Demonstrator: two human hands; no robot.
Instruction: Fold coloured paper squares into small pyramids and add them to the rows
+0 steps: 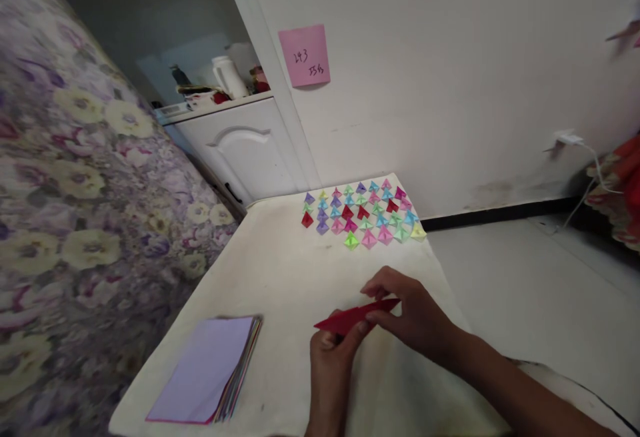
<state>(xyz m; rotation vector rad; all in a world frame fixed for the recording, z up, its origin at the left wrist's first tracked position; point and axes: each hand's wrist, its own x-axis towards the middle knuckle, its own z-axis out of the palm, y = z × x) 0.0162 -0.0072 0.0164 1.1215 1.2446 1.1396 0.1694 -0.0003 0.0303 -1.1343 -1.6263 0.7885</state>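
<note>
A folded red paper (345, 320), long and pointed at both ends, is held above the table between both hands. My left hand (334, 350) pinches its left part from below, thumb on the near face. On the right part, my right hand (407, 307) has its thumb against the near side and its fingers curled over the top edge. Beyond the hands, several rows of small folded paper pieces (369, 239) in many colours lie on the table. To the left rests a stack of coloured paper sheets (205, 364), a lilac one on top.
The table (280, 270) has a cream cover and meets a white wall with a pink note (305, 56). A flowered curtain (100, 224) hangs along the left. Behind it stand a white cabinet (235, 150) and a white jug (229, 77). A charger cable (595, 157) hangs at right.
</note>
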